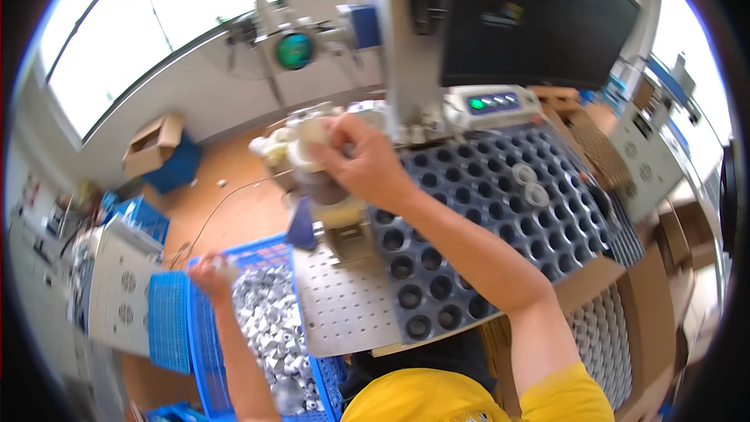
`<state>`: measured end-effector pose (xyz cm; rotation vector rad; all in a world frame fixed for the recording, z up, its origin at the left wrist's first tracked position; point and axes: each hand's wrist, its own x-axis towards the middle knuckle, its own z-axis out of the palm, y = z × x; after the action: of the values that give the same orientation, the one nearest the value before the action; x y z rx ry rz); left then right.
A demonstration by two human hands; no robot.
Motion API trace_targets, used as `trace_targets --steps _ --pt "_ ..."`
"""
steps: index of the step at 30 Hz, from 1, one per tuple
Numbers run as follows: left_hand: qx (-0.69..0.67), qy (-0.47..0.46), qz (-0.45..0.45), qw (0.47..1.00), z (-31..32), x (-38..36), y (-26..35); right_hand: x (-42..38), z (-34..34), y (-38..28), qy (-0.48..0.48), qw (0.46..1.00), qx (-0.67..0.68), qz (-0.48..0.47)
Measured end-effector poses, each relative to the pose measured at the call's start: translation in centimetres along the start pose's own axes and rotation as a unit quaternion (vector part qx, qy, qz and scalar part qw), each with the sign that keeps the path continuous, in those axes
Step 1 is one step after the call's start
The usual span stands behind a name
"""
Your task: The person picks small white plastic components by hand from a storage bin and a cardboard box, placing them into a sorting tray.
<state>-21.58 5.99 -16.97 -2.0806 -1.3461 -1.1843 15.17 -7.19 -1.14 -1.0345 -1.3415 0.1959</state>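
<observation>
My right hand [355, 155] reaches across the bench, its fingers closed on a pale, round, cup-like part [306, 155]. That part is at the top of a small fixture [344, 230] with a dark round section below it; blur hides how the two meet. Over the rim of a blue plastic basket [242, 248], my left hand [209, 275] is closed around a small whitish piece [226, 269], too blurred to name. Many small white and grey plastic parts [272, 328] fill the basket, and a clear round piece [289, 396] shows near my left forearm.
A black tray [441, 287] with rows of round holes covers the bench's right side; two clear rings [531, 187] lie on it. Behind stand a control box [492, 105] with a green light and a monitor [539, 23]. A carton [652, 328] of stacked white parts sits at right.
</observation>
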Motion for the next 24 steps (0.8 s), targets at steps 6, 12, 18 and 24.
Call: trace_targets --steps 6,12,18,24 --pt "-0.220 -0.066 -0.268 0.936 2.9 -13.6 -17.2 -5.7 -12.2 2.1 -0.074 0.950 -0.302 0.019" --pt "-0.324 -0.064 -0.245 0.912 -0.1 -14.2 -13.1 -10.7 -26.9 2.0 -0.124 0.722 -0.586 0.347" --pt "-0.377 -0.067 -0.180 0.906 -4.2 -4.9 9.7 -11.5 -29.8 1.0 -0.128 0.764 -0.532 0.342" --pt "-0.514 -0.262 -0.050 0.815 -4.6 -5.7 22.2 -8.3 -24.1 1.4 -0.084 0.862 -0.433 0.250"
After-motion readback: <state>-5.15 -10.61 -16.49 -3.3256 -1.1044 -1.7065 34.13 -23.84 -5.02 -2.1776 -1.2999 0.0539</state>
